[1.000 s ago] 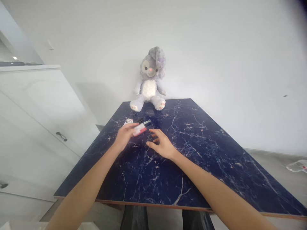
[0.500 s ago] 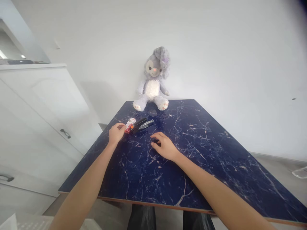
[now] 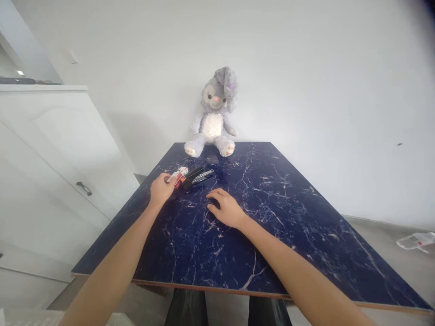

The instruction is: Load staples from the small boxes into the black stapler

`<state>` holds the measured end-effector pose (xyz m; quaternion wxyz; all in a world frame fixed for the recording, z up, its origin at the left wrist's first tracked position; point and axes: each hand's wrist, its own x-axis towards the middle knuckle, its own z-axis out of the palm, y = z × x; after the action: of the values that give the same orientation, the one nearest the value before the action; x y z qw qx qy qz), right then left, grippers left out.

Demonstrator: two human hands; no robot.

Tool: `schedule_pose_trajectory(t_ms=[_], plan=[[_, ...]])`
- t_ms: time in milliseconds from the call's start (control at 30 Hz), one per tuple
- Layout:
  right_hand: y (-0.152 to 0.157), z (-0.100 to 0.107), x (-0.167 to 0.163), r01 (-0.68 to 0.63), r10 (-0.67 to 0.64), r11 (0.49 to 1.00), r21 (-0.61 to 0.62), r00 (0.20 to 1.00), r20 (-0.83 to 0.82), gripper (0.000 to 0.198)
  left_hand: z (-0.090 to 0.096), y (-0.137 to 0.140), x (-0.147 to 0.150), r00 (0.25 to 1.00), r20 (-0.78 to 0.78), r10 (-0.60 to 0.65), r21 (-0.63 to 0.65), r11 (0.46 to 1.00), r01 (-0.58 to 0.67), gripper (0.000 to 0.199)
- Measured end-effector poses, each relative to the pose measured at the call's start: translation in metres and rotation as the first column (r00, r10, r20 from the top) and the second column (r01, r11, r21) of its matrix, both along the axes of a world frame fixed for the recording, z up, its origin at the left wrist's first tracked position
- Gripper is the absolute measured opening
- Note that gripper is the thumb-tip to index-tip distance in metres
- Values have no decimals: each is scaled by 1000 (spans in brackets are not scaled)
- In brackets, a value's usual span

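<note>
My left hand [image 3: 161, 188] has its thumb and fingers closed on the near left end of a small red-and-white box [image 3: 180, 173]. The print on it is too small to read. Right beside the box lies a black stapler [image 3: 192, 177] with a shiny metal arm and an orange spot at its near end. My right hand [image 3: 224, 208] is over the tabletop to the lower right of the stapler, fingers loosely curved and apart, with nothing in it.
A grey plush rabbit [image 3: 214, 115] sits at the back of the blue marbled table [image 3: 244, 253], against the wall. To the left stands a white cabinet [image 3: 44, 181] with dark handles. A clear plastic thing [image 3: 414, 241] lies on the floor at right.
My left thumb and fingers have come farther over the red-and-white box. The whole view has shifted slightly, so the things appear a little farther left. My right hand keeps its pose.
</note>
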<state>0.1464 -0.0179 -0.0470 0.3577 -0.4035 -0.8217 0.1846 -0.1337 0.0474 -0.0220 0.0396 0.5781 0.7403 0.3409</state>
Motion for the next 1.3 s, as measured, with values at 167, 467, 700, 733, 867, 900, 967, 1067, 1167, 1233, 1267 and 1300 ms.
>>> schedule_pose_trajectory(t_ms=[167, 467, 700, 733, 867, 900, 967, 1067, 1167, 1233, 1267, 1300], plan=[[2, -2, -2, -3, 2, 999, 41, 999, 44, 29, 3, 1, 1, 997, 60, -53, -27, 998, 54, 24], [-2, 0, 1, -61, 47, 994, 86, 986, 160, 31, -11, 13, -7, 974, 189, -124, -26, 991, 131, 34], [16, 1, -28, 211, -204, 976, -48, 972, 115, 57, -13, 10, 6, 950, 227, -213, -8, 975, 220, 31], [22, 1, -37, 267, -258, 961, -67, 959, 117, 64, -13, 9, 8, 951, 219, -218, -2, 975, 224, 31], [47, -1, -71, 328, -320, 944, -45, 939, 127, 96, -15, 6, 13, 945, 187, -267, 43, 964, 264, 30], [52, -2, -76, 310, -303, 950, -32, 944, 130, 99, -16, 6, 13, 938, 202, -282, 44, 959, 279, 29], [59, -4, -78, 271, -267, 962, -17, 954, 135, 99, -18, 7, 13, 924, 231, -304, 38, 952, 304, 30], [63, -6, -73, 244, -239, 970, -15, 962, 135, 90, -19, 8, 13, 914, 237, -329, 33, 943, 331, 33], [61, -5, -68, 244, -237, 969, -39, 962, 139, 84, -15, 6, 12, 894, 257, -366, 1, 926, 378, 39], [59, -3, -67, 243, -233, 968, -69, 964, 130, 83, -12, 4, 11, 876, 259, -406, -33, 903, 428, 47], [58, -3, -67, 236, -226, 969, -76, 967, 120, 83, -11, 3, 10, 868, 248, -429, -50, 890, 454, 52], [58, -2, -67, 223, -215, 972, -71, 971, 107, 82, -10, 2, 9, 860, 226, -457, -64, 874, 481, 57]])
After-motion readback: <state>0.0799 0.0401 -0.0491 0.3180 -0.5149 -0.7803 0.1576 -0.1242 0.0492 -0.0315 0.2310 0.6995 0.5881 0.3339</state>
